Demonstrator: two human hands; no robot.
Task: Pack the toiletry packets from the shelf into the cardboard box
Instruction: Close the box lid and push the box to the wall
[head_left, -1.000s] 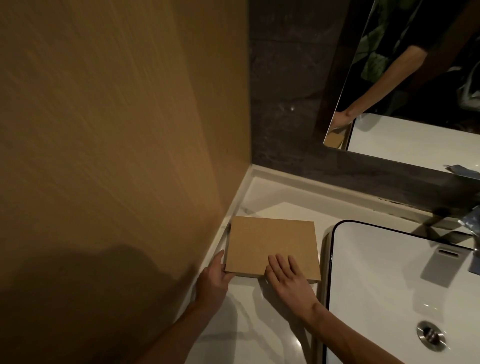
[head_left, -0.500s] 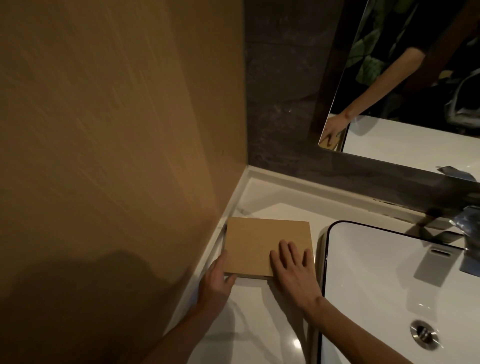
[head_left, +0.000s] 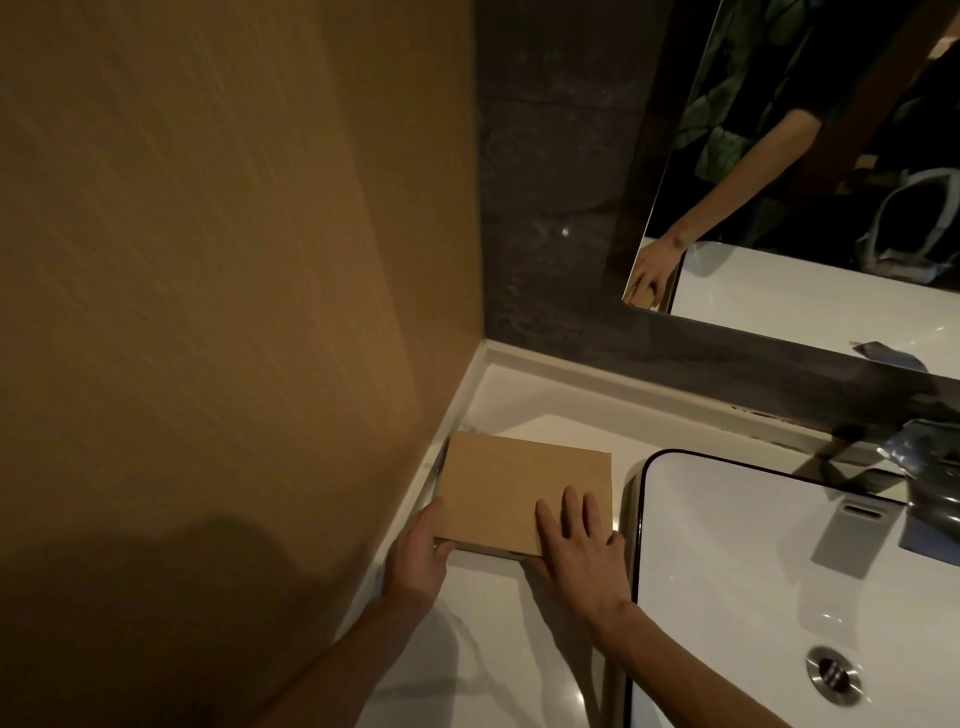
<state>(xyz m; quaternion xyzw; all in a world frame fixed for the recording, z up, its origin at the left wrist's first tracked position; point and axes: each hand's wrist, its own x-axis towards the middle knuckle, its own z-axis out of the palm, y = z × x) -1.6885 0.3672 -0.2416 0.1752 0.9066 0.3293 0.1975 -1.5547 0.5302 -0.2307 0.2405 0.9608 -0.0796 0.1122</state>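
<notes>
Looks about done: flat brown cardboard box (head_left: 519, 493) closed on the white worktop (head_left: 498, 623) by the wall, no packets visible. Left hand (head_left: 418, 558) grip pinching its near corner, right hand (head_left: 582, 551) spread flat on the lid.

Closed cardboard box (head_left: 514, 488) on a white desk (head_left: 519, 639), held by both hands.
Left hand (head_left: 418, 558) grips the box's near-left corner; right hand (head_left: 582, 551) lies flat, fingers spread, on its near-right top. The box sits between a tan wall (head_left: 208, 260) and the sink (head_left: 779, 571), below a mirror (head_left: 831, 182).
</notes>
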